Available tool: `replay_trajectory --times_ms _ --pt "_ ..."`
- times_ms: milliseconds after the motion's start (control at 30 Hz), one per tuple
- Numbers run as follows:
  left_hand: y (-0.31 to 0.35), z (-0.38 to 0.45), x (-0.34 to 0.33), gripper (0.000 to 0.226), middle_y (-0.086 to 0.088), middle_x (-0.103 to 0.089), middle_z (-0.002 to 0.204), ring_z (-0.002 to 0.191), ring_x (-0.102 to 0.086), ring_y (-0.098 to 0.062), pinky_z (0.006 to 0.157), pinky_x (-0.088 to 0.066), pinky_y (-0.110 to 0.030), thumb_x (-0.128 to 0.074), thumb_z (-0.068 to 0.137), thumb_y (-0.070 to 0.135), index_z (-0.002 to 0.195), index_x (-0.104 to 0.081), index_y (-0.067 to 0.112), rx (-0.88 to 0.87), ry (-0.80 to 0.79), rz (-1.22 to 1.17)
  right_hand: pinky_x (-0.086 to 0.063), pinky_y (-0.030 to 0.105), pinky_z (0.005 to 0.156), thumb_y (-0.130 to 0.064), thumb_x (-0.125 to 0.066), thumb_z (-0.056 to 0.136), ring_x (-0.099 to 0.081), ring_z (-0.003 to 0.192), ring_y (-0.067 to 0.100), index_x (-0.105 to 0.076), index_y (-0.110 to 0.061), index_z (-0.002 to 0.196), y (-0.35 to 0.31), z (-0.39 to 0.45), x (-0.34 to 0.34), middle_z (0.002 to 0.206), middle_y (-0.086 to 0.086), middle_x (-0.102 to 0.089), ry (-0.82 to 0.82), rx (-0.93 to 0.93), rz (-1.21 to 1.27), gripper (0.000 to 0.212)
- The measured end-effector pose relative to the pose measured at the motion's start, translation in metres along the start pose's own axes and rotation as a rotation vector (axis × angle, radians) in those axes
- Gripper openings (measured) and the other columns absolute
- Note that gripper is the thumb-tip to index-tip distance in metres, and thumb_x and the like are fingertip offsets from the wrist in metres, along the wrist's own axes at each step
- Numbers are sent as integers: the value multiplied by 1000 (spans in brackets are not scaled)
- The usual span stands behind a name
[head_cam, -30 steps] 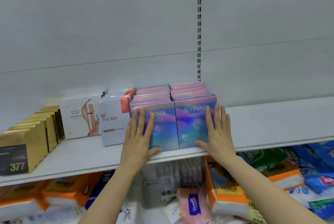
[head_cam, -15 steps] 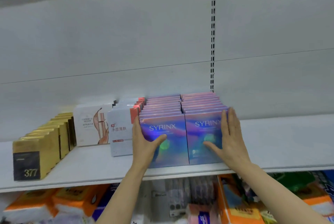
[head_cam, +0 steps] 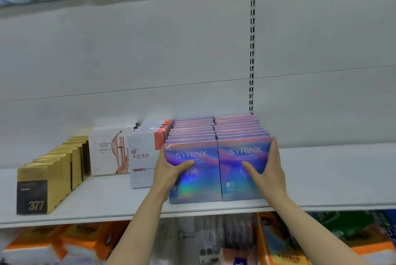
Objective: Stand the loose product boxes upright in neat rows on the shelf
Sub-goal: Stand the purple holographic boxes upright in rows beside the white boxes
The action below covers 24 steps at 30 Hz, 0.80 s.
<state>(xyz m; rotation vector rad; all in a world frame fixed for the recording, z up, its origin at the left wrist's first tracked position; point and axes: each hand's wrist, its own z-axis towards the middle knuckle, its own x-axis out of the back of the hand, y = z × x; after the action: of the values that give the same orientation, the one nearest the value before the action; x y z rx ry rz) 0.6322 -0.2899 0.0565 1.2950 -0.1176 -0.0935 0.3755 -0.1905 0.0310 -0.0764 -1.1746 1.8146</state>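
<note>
Two rows of upright iridescent purple SYRINX boxes stand side by side on the white shelf (head_cam: 332, 179). My left hand (head_cam: 166, 176) presses against the left side of the left front box (head_cam: 192, 187), its thumb lying across the front face and its fingers hidden beside the box. My right hand (head_cam: 271, 170) lies flat against the right side of the right front box (head_cam: 237, 185), fingers straight up along the edge and thumb on the front. Both rows sit near the shelf's front lip.
Left of the rows stand white-and-orange boxes (head_cam: 141, 157), a white box with a figure print (head_cam: 107, 153) and a row of gold boxes (head_cam: 49, 179). The shelf's right part is bare. Blue packs fill the shelf above; tissue packs lie below.
Both hands slid from flat on the box fronts out to the sides of the two rows, thumbs staying on the fronts. The view tilted upward.
</note>
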Motion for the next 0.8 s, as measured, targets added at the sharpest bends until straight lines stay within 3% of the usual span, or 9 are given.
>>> replay_trajectory --times_ms 100,167,267,333,400,500,600,733,800 --pt "8 -2 -1 70 0 -71 111 86 -73 -11 64 -59 -25 -90 59 33 119 -54 31 31 4 32 -32 31 110 -52 -69 79 -20 145 13 5 -21 155 -2 1 0 162 -5 -10 -23 2 -4 110" --pt "20 0 -1 85 12 -62 127 105 -66 -6 79 -54 -21 -87 59 51 132 -45 39 -111 64 221 -31 31 111 -59 -63 76 -14 147 10 10 -22 154 -1 -1 3 162 -9 -2 -50 27 -25 113" --pt "43 17 -17 126 8 -14 164 151 -14 -12 120 -19 -29 -70 61 80 158 -9 28 -523 56 676 -27 29 113 -64 -63 74 -6 147 3 13 -29 153 4 0 7 161 -18 8 -47 79 8 116" --pt "58 36 -27 141 1 21 164 150 21 -18 124 4 -41 -48 53 98 157 10 24 -672 -108 1038 -28 27 110 -69 -65 72 -10 146 1 9 -34 154 8 8 12 160 -24 2 -39 74 84 116" --pt "66 57 -28 148 -1 34 159 146 33 -20 122 9 -47 -40 43 104 155 19 28 -656 -294 1243 -29 23 107 -79 -61 66 -16 143 -6 4 -38 153 10 19 18 157 -30 -4 -35 87 165 116" --pt "70 85 -34 154 -1 35 158 146 32 -19 120 14 -39 -57 41 97 154 21 28 -474 -559 1331 -33 12 103 -75 -60 65 -29 128 -23 -10 -37 152 5 35 19 150 -31 -23 -101 68 254 108" --pt "74 93 -46 161 0 16 165 152 12 -16 121 4 -33 -63 31 93 158 7 22 -207 -776 1357 -38 1 89 -64 -63 67 -46 113 -24 -26 -24 151 10 41 12 134 -33 -44 -99 -15 391 100" --pt "75 95 -45 158 3 13 165 152 10 -14 123 2 -35 -44 31 104 158 5 24 -200 -756 1240 -50 13 82 -74 -63 71 -61 110 -2 -50 -29 135 5 51 17 129 -18 -61 -195 -164 770 79" --pt "75 89 -53 147 7 20 163 150 19 -12 124 5 -40 -39 41 105 157 11 30 -352 -655 1178 -42 29 105 -88 -54 63 -49 127 3 -43 -27 144 6 73 24 148 -9 -46 -239 -309 899 102"
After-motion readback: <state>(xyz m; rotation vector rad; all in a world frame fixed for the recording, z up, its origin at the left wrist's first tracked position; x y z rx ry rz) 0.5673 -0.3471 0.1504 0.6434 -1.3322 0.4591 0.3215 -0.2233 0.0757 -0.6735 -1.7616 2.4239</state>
